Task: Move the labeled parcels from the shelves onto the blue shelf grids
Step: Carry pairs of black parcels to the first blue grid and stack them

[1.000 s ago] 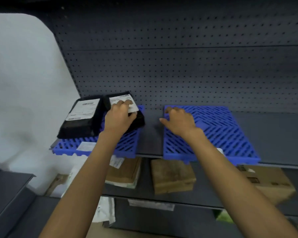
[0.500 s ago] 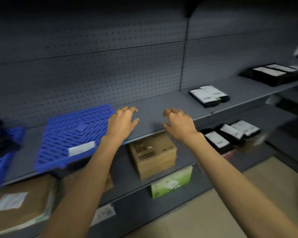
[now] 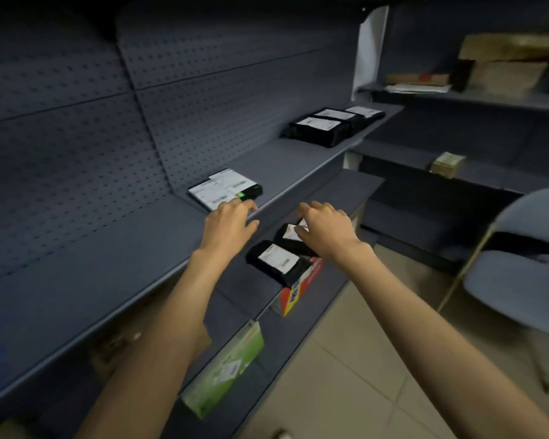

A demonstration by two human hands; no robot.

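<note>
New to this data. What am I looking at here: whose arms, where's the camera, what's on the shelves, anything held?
There is no robot: these are a person's bare arms, filmed by a wide-angle camera worn on the head, looking forward and down. The left hand reaches toward a flat labeled parcel on the grey shelf. The right hand hovers over two black labeled parcels one shelf lower. Both hands look open and hold nothing. Three more black parcels lie farther along the upper shelf.

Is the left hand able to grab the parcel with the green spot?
Probably yes. The left hand is empty, its fingertips right at the near edge of that parcel, and nothing lies between them.
</note>
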